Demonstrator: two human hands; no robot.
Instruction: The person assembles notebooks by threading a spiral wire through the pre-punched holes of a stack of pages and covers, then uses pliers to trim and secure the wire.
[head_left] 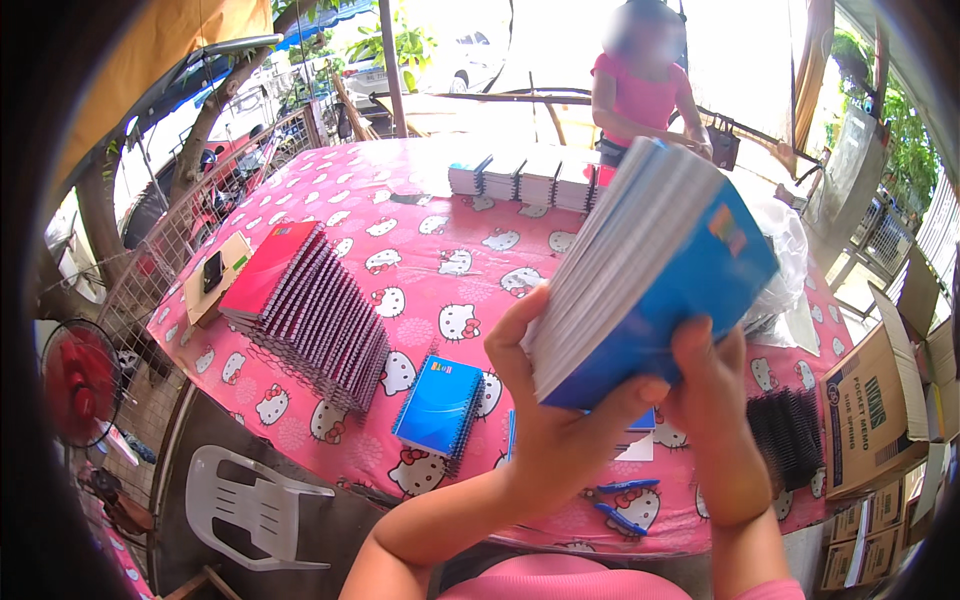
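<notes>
A thick block of white pages with a glossy blue cover (650,300) is held up and tilted above the table's near edge. My left hand (565,425) grips it from below and along the left, thumb across its lower edge. My right hand (710,400) closes on its lower right corner, thumb on the blue cover. No coil shows on the block. Under my hands lie blue-handled pliers (627,508) and some partly hidden blue covers. To the left is a small pile of blue spiral notebooks (437,405). Bundled black spiral coils (787,437) lie to the right.
A tall stack of red-covered spiral notebooks (310,310) stands at left, beside a phone (212,271) on cardboard. Several notebook stacks (535,183) line the far side, where a person in pink (645,105) stands. Cardboard boxes (872,410) are at right, a plastic chair (255,505) lower left.
</notes>
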